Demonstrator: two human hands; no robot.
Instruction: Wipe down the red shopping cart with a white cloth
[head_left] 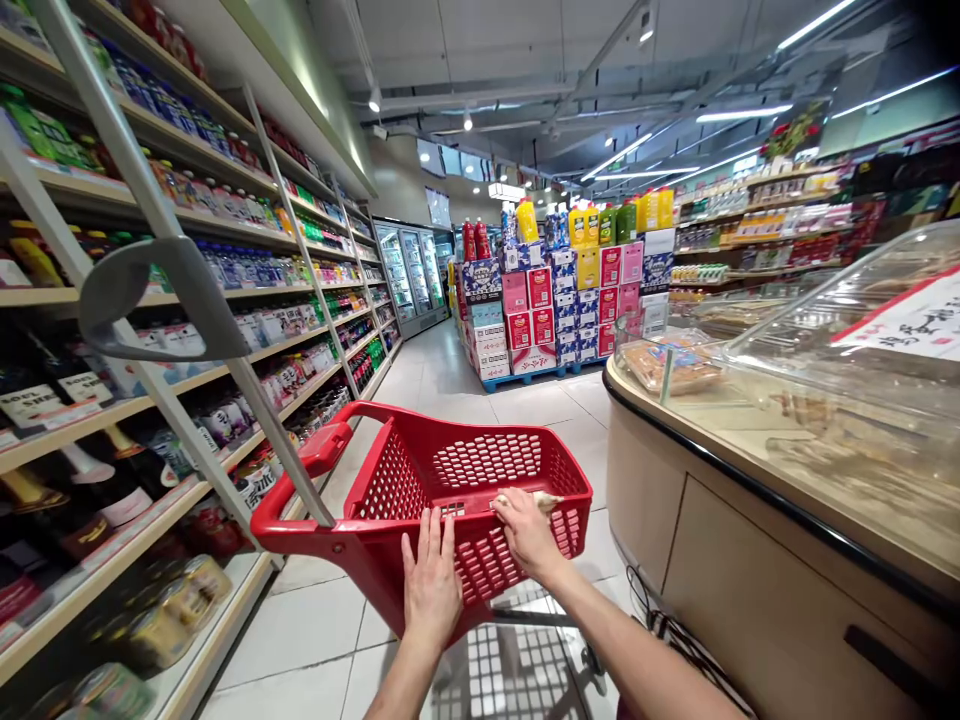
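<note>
A red plastic shopping cart basket with rows of holes stands in front of me, its side turned toward me. My left hand lies against the near side, fingers stretched upward and a little apart, holding nothing. Over the near rim, further right, my right hand is closed around a pale, elongated, root-like piece. Its ends show on both sides of the fingers; its exact kind cannot be made out. Apart from a small patch near the left fingertips, the visible inside of the basket is red plastic.
A grey loop handle on a metal pole rises at the cart's left end. Drink shelves line the left side. At right stands a curved food counter with clear covers and cables at its foot. Stacked drink cartons stand ahead.
</note>
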